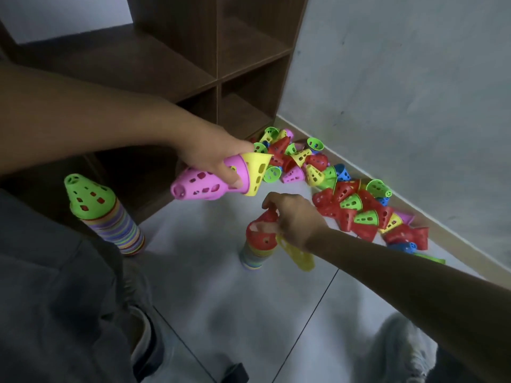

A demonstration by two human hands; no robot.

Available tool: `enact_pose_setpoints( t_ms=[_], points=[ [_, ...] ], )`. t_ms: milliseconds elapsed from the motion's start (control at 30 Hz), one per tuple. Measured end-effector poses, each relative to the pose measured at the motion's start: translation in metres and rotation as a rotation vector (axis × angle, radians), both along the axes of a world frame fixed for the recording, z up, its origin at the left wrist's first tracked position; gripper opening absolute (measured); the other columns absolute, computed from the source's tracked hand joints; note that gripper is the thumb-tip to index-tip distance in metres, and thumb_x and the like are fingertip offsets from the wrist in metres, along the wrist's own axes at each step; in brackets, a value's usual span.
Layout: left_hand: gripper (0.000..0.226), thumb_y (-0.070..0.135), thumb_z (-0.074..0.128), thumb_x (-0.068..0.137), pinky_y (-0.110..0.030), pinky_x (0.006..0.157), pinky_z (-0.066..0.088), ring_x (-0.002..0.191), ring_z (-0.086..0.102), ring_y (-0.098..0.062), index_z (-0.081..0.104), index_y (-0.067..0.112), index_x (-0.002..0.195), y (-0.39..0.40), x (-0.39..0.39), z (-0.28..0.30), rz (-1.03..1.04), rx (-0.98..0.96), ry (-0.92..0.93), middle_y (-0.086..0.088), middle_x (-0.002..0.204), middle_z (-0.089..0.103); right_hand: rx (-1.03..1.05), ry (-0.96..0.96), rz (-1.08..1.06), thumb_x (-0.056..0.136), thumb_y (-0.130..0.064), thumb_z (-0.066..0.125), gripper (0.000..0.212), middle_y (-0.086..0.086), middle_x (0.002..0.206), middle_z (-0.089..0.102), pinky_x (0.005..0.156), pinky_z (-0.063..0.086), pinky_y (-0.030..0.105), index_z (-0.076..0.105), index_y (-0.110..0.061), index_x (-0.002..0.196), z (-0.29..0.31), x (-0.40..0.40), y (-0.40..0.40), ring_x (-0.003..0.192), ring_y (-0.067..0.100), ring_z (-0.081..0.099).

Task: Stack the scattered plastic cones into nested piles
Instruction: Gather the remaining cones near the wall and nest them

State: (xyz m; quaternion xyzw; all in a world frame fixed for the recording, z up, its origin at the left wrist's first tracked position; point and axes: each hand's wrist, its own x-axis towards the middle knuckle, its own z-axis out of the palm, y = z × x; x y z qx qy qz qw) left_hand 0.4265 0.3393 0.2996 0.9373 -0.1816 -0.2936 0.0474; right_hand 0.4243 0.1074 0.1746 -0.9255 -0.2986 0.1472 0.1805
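Perforated plastic cones (347, 189) — red, green, yellow, pink; floor-strewn.

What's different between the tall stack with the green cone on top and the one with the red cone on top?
The green-topped stack is taller and stands alone near the shelf, untouched. The red-topped stack is shorter and sits mid-floor, and the right hand is on its top cone, with a yellow cone hanging beside it. Both stand upright on the floor, built of many-coloured nested cones with holes.
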Motion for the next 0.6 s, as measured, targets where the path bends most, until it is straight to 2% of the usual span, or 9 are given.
enact_pose_setpoints(
  t_ms=[133, 233, 333, 367, 400, 467, 600],
  points=[
    [0.038, 0.049, 0.060, 0.095, -0.019, 0.051, 0.050, 0.065, 0.067, -0.016, 0.038, 0.027, 0.117, -0.002, 0.003, -0.012, -0.013, -0.015, 0.049, 0.002, 0.083, 0.063, 0.039, 0.033, -0.034, 0.075, -0.071, 0.066, 0.066, -0.002, 0.104, 0.069, 0.077, 0.055, 0.035, 0.064, -0.017, 0.112, 0.001, 0.007, -0.004, 0.084, 0.015, 0.065],
    [0.038, 0.047, 0.059, 0.096, -0.014, 0.046, 0.044, 0.061, 0.065, -0.014, 0.036, 0.026, 0.118, -0.002, 0.005, -0.017, -0.005, 0.011, 0.068, 0.003, 0.080, 0.061, 0.219, 0.193, -0.257, 0.077, -0.059, 0.075, 0.051, 0.000, 0.096, 0.071, 0.073, 0.060, 0.036, 0.068, -0.014, 0.101, 0.007, 0.017, -0.006, 0.077, 0.016, 0.071],
    [0.041, 0.049, 0.058, 0.096, -0.015, 0.047, 0.044, 0.061, 0.064, -0.014, 0.036, 0.024, 0.122, -0.002, 0.013, -0.019, -0.012, 0.041, 0.076, 0.005, 0.080, 0.061, 0.335, 0.363, -0.514, 0.083, -0.044, 0.079, 0.033, 0.002, 0.091, 0.074, 0.057, 0.059, 0.029, 0.072, -0.014, 0.095, 0.012, 0.029, -0.006, 0.069, 0.014, 0.069],
    [0.042, 0.049, 0.058, 0.096, -0.016, 0.049, 0.045, 0.063, 0.065, -0.015, 0.037, 0.024, 0.123, -0.002, 0.015, -0.019, -0.013, 0.050, 0.080, 0.004, 0.082, 0.061, 0.355, 0.438, -0.571, 0.085, -0.037, 0.079, 0.027, 0.004, 0.092, 0.075, 0.060, 0.060, 0.029, 0.074, -0.013, 0.096, 0.012, 0.032, -0.006, 0.071, 0.015, 0.068],
    [0.042, 0.049, 0.059, 0.095, -0.017, 0.051, 0.047, 0.065, 0.065, -0.016, 0.038, 0.024, 0.122, -0.002, 0.018, -0.020, -0.015, 0.058, 0.083, 0.004, 0.084, 0.061, 0.382, 0.514, -0.614, 0.086, -0.031, 0.079, 0.023, 0.006, 0.095, 0.076, 0.069, 0.062, 0.032, 0.074, -0.012, 0.099, 0.012, 0.034, -0.006, 0.075, 0.017, 0.068],
    [0.041, 0.049, 0.059, 0.095, -0.019, 0.054, 0.050, 0.069, 0.066, -0.018, 0.038, 0.025, 0.120, -0.002, 0.022, -0.019, -0.020, 0.074, 0.086, 0.003, 0.086, 0.061, 0.431, 0.631, -0.670, 0.087, -0.025, 0.078, 0.023, 0.010, 0.100, 0.076, 0.080, 0.060, 0.037, 0.073, -0.009, 0.103, 0.008, 0.035, -0.004, 0.083, 0.022, 0.070],
    [0.039, 0.048, 0.059, 0.095, -0.034, 0.065, 0.062, 0.073, 0.068, -0.022, 0.035, 0.026, 0.117, -0.001, 0.028, -0.016, -0.034, 0.141, 0.097, 0.000, 0.089, 0.061, 0.575, 0.776, -0.776, 0.090, -0.017, 0.075, 0.028, 0.018, 0.109, 0.073, 0.070, 0.059, 0.032, 0.068, 0.002, 0.108, -0.006, 0.035, 0.002, 0.090, 0.026, 0.069]
  ],
)
